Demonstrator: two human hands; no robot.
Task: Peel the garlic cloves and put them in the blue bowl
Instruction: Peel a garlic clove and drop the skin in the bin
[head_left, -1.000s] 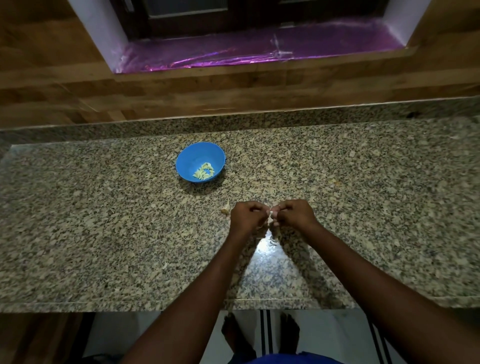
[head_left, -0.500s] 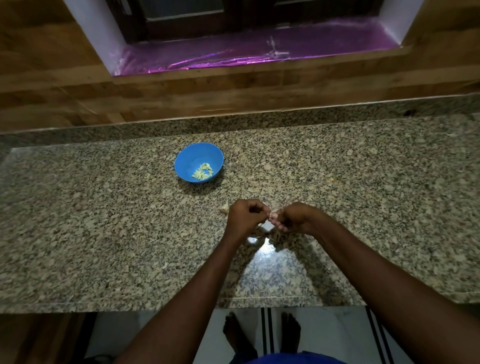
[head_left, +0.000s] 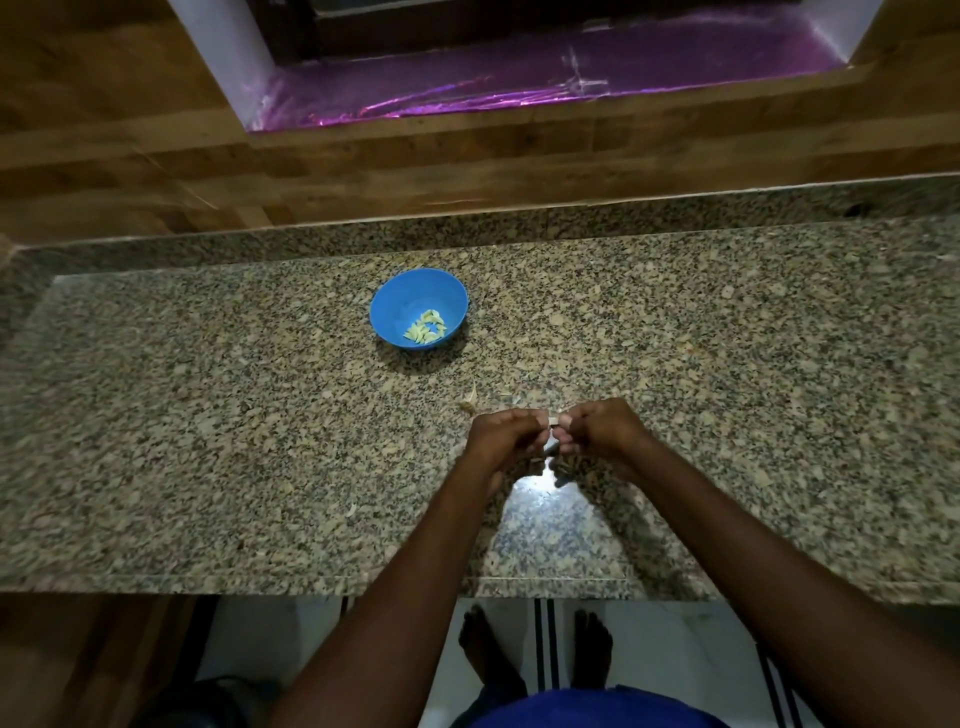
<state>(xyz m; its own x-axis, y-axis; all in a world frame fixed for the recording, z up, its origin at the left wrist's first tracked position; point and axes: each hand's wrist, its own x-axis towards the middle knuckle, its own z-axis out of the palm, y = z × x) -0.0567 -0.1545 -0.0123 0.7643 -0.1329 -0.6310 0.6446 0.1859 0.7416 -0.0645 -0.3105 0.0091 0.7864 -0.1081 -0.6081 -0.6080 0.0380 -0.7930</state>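
The worktop (head_left: 727, 364) is speckled granite with a bright glare patch near its front edge, backed by a wood-panelled wall (head_left: 130, 171) and a window ledge (head_left: 519, 88) covered in shiny purple film. The blue bowl (head_left: 400, 301) sits toward the back, well apart from the hands, with a small heap of peeled cloves (head_left: 427, 327) inside. Left hand (head_left: 501, 441) and right hand (head_left: 602, 436) are pressed close together, both pinching one garlic clove (head_left: 552, 422) just above the stone. A few skin scraps (head_left: 469, 402) lie just behind them. Bare feet show on the pale floor (head_left: 260, 639) below.
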